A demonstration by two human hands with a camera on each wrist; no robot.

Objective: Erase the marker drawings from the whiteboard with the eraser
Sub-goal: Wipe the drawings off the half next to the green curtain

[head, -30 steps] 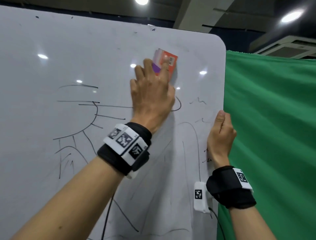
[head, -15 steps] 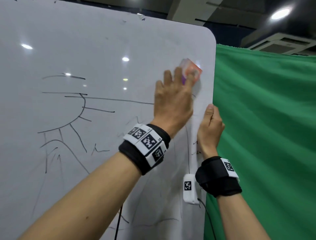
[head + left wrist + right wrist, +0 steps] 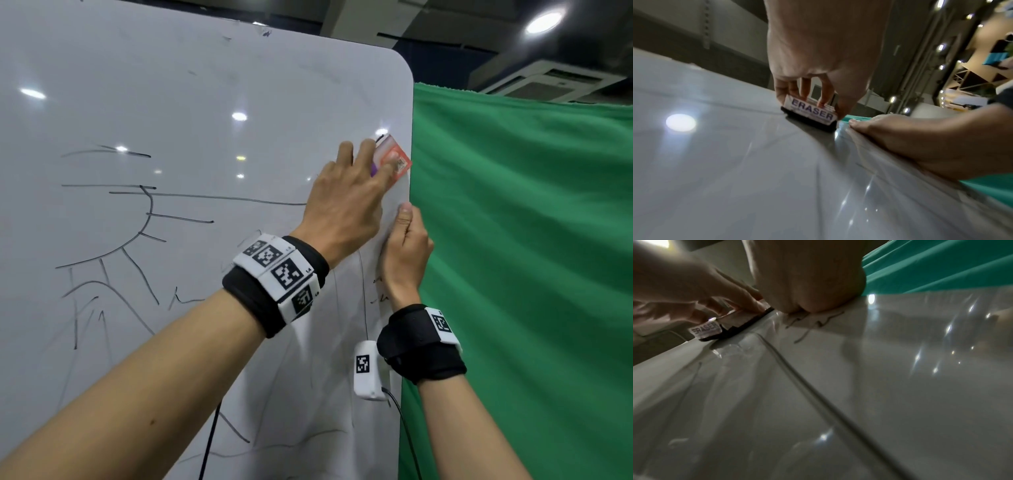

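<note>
Both forearms are showing bare, with no sleeves reaching them. The left hand (image 3: 346,202) is wearing a black wrist strap (image 3: 274,291) just behind it, carrying a row of white blocks printed with black square codes. The right hand (image 3: 406,250) is wearing a matching black strap (image 3: 419,346) with one coded white tag, and a white coded box (image 3: 368,370) trailing a thin black cable (image 3: 407,435) is hanging beside that wrist.

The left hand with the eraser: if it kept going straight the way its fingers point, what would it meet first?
Probably nothing solid: the left hand presses the eraser flat on the whiteboard, fingers aimed up and right. The board's right edge is next; past it hangs the green cloth, though how far behind is unclear.
</note>
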